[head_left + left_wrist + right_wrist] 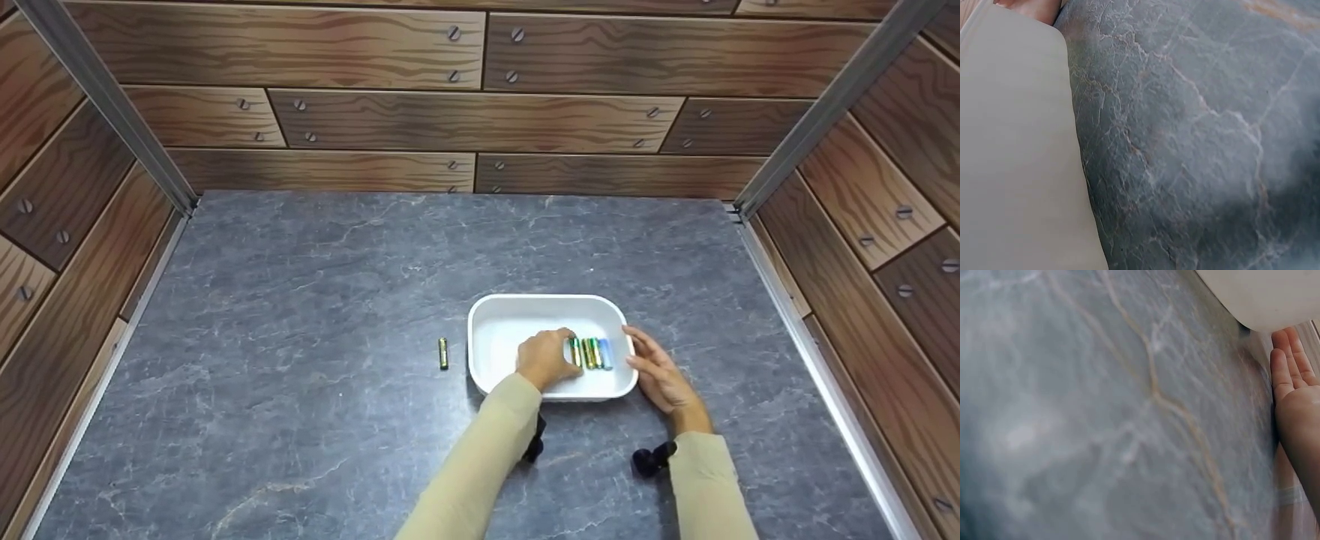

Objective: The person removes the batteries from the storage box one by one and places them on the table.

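A white rounded tray [495,301] sits on the grey marbled surface, with several small batteries [589,353] in a row inside, mostly green and gold, one blue. My left hand [546,358] reaches into it, and its thumb and fingers pinch the ends of the leftmost battery [575,351]. At the tray's right end, my right hand [664,379] holds the rim, its fingertips over the edge. In the right wrist view, other fingers [1282,374] lie extended against the tray's outer side [1275,298]. The left wrist view shows mostly the sleeve [1016,146]; its fingers are hidden there.
One gold-and-dark battery [443,353] lies on the surface [315,337], left of the tray. Wood-patterned walls [375,120] enclose the back and both sides, with metal rails [795,300] along the edges. Black wrist devices [651,459] hang under both forearms.
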`<state>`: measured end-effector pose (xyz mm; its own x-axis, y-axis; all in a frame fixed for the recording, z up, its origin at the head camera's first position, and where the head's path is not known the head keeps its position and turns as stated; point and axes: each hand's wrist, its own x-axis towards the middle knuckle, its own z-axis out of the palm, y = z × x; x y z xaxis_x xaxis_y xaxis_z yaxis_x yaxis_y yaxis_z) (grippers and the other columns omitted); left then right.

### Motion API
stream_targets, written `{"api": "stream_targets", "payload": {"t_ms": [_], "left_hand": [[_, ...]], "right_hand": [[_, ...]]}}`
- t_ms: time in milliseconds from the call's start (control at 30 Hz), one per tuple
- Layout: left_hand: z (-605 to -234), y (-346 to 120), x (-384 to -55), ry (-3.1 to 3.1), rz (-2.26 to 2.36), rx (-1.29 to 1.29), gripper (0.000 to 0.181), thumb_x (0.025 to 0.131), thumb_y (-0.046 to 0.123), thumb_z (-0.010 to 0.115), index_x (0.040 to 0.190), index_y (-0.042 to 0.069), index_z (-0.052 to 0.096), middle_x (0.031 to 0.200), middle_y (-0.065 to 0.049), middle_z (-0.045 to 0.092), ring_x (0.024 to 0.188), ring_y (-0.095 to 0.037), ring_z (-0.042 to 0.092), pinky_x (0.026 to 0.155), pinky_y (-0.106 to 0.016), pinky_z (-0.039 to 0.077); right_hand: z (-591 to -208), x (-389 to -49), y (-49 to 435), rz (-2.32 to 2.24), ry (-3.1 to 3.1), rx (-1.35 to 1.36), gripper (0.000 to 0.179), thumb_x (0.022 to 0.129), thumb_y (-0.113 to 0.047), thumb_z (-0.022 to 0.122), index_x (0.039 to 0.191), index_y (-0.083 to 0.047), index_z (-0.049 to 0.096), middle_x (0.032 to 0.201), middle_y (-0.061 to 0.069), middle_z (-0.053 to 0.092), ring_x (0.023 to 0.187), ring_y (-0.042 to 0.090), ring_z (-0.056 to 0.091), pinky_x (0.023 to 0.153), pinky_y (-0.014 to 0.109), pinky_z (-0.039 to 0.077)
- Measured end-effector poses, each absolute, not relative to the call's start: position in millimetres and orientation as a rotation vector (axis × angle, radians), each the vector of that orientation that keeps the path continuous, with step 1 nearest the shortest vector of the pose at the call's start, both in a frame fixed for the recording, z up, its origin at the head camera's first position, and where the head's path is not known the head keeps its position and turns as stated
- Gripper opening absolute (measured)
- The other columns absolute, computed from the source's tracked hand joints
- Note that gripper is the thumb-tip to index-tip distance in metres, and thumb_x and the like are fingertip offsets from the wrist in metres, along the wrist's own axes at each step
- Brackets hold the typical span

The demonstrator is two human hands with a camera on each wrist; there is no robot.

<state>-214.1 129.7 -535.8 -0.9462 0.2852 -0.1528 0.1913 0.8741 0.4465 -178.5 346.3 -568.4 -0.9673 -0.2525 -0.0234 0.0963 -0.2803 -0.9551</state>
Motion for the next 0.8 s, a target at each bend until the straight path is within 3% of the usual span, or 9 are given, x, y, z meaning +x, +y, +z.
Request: {"api": "stream_targets", "payload": {"t_ms": [800], "left_hand": [[-517, 118, -216, 2.83, 0.602, 0.482, 0.058, 0.071, 0.051, 0.08, 0.122, 0.029, 0.064, 0.114, 0.003, 0.071, 0.102, -0.016, 0.068, 0.08, -0.032, 0.055]], "right_hand": [[-572, -180, 347, -2.347, 1.72, -0.259, 0.05, 0.096, 0.006, 0.042, 0.128, -0.03, 0.055, 0.13, -0.013, 0.057, 0.117, 0.002, 0.056, 0.097, 0.018, 0.046]]}}
